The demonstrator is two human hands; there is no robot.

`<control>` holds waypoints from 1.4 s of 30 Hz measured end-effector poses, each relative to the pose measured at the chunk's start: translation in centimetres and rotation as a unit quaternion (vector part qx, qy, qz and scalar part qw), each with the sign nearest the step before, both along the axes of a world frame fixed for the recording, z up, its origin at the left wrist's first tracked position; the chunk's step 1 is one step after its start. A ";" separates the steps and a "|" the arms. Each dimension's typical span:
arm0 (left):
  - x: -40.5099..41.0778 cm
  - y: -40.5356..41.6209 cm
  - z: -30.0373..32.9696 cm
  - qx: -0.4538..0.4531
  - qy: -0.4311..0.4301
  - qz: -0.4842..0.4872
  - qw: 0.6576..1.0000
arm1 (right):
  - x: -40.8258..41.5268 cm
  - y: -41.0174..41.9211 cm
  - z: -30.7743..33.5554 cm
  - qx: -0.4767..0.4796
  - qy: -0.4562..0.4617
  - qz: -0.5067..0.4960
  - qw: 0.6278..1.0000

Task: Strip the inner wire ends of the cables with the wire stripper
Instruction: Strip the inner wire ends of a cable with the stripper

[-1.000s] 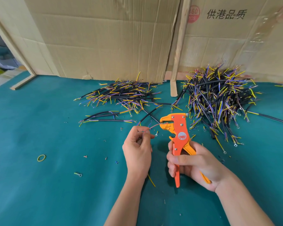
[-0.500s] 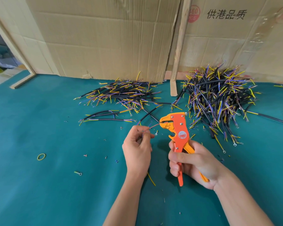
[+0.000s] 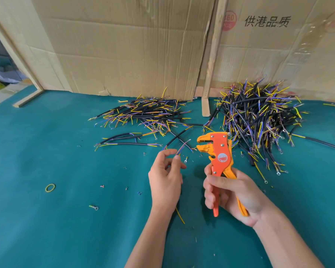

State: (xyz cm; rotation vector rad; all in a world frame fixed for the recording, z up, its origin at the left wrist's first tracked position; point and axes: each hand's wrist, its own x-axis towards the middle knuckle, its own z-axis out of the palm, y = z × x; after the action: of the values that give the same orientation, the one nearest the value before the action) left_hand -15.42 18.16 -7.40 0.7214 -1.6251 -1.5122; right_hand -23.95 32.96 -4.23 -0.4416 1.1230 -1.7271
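Wire work is mid-cycle on the teal table (image 3: pixel 46 238). Farthest left lie a yellow-green rubber band (image 3: pixel 50 188) and a loose ring terminal (image 3: pixel 94 207), both well apart from the hands. Next, the left hand (image 3: pixel 165 182) pinches the thin inner wires (image 3: pixel 183 146) of one cable between thumb and fingertips, the other fingers loosely curled; the wire ends point up and right towards the wire stripper (image 3: pixel 218 151) but stop just short of it. A yellow tail shows below the wrist. The right hand (image 3: pixel 232 194) grips the stripper's handles, with its jaws standing open and empty.

To do this step well, I judge one wire should be singled out, fed straight into the open jaws only as deep as the bare end wanted, held taut, then squeezed once, firmly.

No container is in view. Cables sit in two loose heaps by the cardboard wall (image 3: pixel 124 45): a flatter left pile (image 3: pixel 147 115) and a taller right pile (image 3: pixel 259 117).
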 end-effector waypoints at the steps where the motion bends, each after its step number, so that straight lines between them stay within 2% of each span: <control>1: 0.0 0.0 0.0 0.002 -0.001 0.002 1.000 | -0.2 0.1 -0.1 0.000 -0.010 -0.014 1.000; 4: -0.1 -0.1 0.0 0.019 0.007 0.004 1.000 | -0.9 0.5 -0.2 -0.001 -0.035 -0.042 0.998; 10: 0.1 -0.5 0.3 0.079 0.033 -0.050 0.995 | -0.9 0.9 -0.2 0.024 -0.018 0.039 0.999; 18: 0.2 -0.5 0.1 0.046 0.006 -0.072 0.996 | -0.7 1.1 0.3 0.049 0.011 0.097 0.994; 28: 0.3 -0.4 0.2 0.027 -0.016 -0.073 0.997 | -0.3 0.9 0.4 0.055 0.014 0.092 0.994; 36: 0.3 -0.2 0.3 0.022 -0.009 -0.076 0.997 | 0.2 0.0 0.0 0.077 0.045 0.016 0.996; 42: 0.2 -0.4 -0.2 0.029 -0.001 -0.068 0.997 | -0.3 0.4 -0.5 0.004 -0.008 0.056 0.998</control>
State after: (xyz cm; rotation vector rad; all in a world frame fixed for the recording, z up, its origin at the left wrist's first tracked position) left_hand -15.18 17.78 -7.57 0.6554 -1.6669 -1.6617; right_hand -24.23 33.33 -4.73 -0.4759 1.0750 -1.6257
